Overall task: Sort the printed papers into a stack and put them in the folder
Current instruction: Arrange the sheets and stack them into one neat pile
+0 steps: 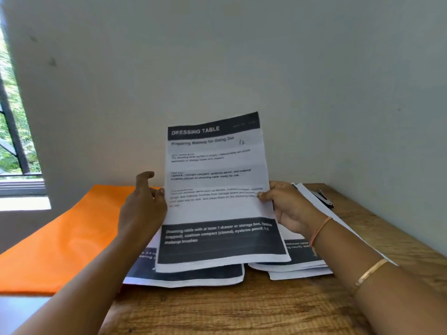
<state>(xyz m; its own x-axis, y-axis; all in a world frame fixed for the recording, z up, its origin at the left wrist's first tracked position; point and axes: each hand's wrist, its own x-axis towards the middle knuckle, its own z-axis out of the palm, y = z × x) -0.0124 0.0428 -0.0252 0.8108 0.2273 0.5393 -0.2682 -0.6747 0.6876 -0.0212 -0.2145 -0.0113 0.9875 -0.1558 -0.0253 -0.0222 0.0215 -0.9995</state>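
white printed paper sheet (217,189): charcoal bands | flat orange folder (60,238) left of left hand (142,209) | brown wood-grain tabletop (242,308)

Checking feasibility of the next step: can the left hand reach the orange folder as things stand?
Likely yes: the orange folder lies right beside the left hand, nothing between; the right hand holds the sheet.

The upright sheet (217,189) is showing "DRESSING TABLE" in white at its 12 o'clock end, "Preparing Makeup for Going Out" just under it, and toward 6 o'clock is listing "cushion compact (closed), eyebrow pencil, 1-2 makeup brushes".
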